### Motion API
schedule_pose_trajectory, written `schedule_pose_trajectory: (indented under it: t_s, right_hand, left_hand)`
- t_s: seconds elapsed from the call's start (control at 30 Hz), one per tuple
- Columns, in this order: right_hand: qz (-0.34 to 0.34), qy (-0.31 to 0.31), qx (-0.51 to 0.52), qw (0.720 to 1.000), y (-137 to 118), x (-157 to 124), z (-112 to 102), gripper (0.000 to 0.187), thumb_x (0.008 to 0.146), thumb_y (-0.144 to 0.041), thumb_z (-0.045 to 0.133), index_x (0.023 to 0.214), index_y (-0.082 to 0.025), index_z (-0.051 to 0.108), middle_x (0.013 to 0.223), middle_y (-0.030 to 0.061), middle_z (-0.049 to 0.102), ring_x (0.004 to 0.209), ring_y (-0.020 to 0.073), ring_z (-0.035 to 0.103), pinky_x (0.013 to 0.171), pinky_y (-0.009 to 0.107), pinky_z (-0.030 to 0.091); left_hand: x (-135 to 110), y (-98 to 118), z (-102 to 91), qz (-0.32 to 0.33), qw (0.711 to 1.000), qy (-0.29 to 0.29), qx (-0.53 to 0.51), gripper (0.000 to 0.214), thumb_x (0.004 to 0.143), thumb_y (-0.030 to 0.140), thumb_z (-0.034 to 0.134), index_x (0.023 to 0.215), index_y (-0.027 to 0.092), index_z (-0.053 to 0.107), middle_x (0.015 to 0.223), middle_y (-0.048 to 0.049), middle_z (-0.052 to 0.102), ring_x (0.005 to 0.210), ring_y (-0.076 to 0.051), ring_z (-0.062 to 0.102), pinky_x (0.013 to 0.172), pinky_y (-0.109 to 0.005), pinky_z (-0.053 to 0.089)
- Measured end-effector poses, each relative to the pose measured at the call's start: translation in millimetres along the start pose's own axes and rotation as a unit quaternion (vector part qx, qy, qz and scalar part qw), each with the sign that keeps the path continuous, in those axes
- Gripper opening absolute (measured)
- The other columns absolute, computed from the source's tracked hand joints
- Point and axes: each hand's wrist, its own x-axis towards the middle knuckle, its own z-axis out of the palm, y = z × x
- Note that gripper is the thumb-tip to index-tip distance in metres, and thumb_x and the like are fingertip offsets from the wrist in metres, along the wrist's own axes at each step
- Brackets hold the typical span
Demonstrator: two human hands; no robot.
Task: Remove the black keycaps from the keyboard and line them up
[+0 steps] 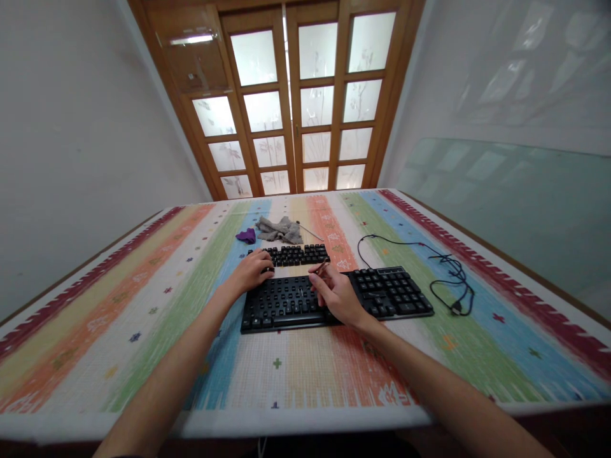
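A black keyboard (pixel 286 321) lies across the table, with many key positions on its left part bare of caps and the right block still capped. Just behind it, loose black keycaps (pixel 298 255) stand in rows on the cloth. My left hand (pixel 252 272) is at the left end of these rows, thumb and fingers closed on what looks like a black keycap (pixel 268 270). Over the middle of the keyboard, my right hand (pixel 338 296) is closed in a pinch. A small, thin brownish thing shows at its fingertips, too small to name.
Behind the keycaps lie a crumpled grey cloth (pixel 280 229), a small purple cloth (pixel 246 236) and a thin stick (pixel 310 231). The keyboard's black cable (pixel 451 273) is bunched at the right. A striped tablecloth (pixel 191 305) covers the table; walls stand at both sides.
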Motion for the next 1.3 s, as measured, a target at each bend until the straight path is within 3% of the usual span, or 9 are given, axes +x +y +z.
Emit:
schedule_pose_trajectory:
  t_s: [0.5,1.3]
  right_hand:
    - [0.002,0.002,-0.005,1.000,-1.7,-0.4,-1.2,0.030,0.092,-0.048,0.055,0.097,-0.018,0.055,0.069,-0.0030,0.056,0.039,0.0066,0.050,0.038,0.020,0.040]
    - [0.000,-0.004,-0.021,1.000,-0.5,-0.9,-1.2,0.033,0.092,-0.051,0.055,0.095,-0.018,0.056,0.070,-0.0024,0.058,0.040,0.0071,0.050,0.040,0.021,0.040]
  left_hand:
    - [6.3,-1.1,-4.6,0.007,0.999,-0.028,0.024,0.010,0.084,0.020,0.063,0.076,0.016,0.067,0.095,-0.0071,0.063,0.095,-0.022,0.056,0.087,-0.035,0.048]
    - [3.6,-3.5,-4.0,0.006,1.000,-0.027,0.000,0.008,0.083,0.019,0.067,0.089,0.018,0.071,0.097,-0.0070,0.063,0.097,-0.023,0.056,0.089,-0.035,0.048]
